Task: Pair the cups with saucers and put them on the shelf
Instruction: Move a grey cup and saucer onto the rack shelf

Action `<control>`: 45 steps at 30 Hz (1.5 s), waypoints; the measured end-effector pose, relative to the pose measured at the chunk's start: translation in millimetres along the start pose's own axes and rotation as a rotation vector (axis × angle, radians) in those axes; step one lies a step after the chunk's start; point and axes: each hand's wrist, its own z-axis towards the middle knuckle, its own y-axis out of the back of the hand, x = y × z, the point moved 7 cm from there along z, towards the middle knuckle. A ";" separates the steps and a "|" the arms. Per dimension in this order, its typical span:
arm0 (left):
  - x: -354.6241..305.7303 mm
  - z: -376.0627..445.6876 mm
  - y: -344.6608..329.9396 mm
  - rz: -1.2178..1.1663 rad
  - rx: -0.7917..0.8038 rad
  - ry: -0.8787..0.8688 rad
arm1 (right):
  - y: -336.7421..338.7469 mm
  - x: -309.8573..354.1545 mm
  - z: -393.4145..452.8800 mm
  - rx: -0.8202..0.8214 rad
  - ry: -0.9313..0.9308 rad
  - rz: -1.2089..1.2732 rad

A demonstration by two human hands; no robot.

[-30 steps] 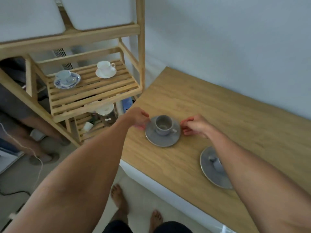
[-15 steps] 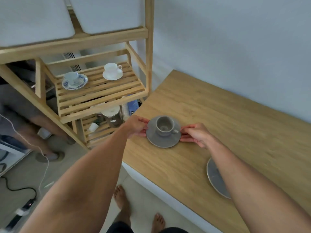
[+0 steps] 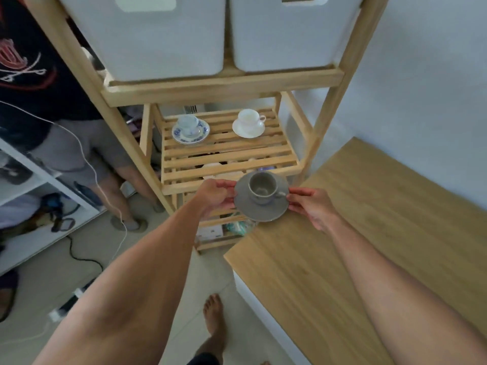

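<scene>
Two hands [image 3: 214, 194] gripping saucer [image 3: 259, 213], cup [image 3: 262, 187] atop

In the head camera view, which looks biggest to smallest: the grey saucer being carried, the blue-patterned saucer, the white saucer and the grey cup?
1. grey saucer, though it is nearest the camera
2. blue-patterned saucer
3. white saucer, close to the blue one, so that order is unsure
4. grey cup

Two white bins [image 3: 168, 35] sit side by side on the rack's top level. A bystander in a dark printed shirt [image 3: 29, 75] stands at left, a white cable [image 3: 87, 159] hanging down. A black cord [image 3: 79, 255] snakes across the floor. The wooden tabletop [image 3: 382, 219] lies at right.
</scene>
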 end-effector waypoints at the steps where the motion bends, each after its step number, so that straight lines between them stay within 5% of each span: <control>1: -3.3 4.8 12.2 -0.004 -0.010 -0.005 | -13.5 2.9 9.1 0.008 0.005 -0.018; 17: -12.9 95.7 136.3 -0.029 -0.260 0.047 | -168.4 42.8 120.4 0.126 0.078 -0.385; 45: -14.9 135.2 181.6 0.159 -0.568 0.108 | -230.2 24.0 158.2 0.177 0.070 -0.392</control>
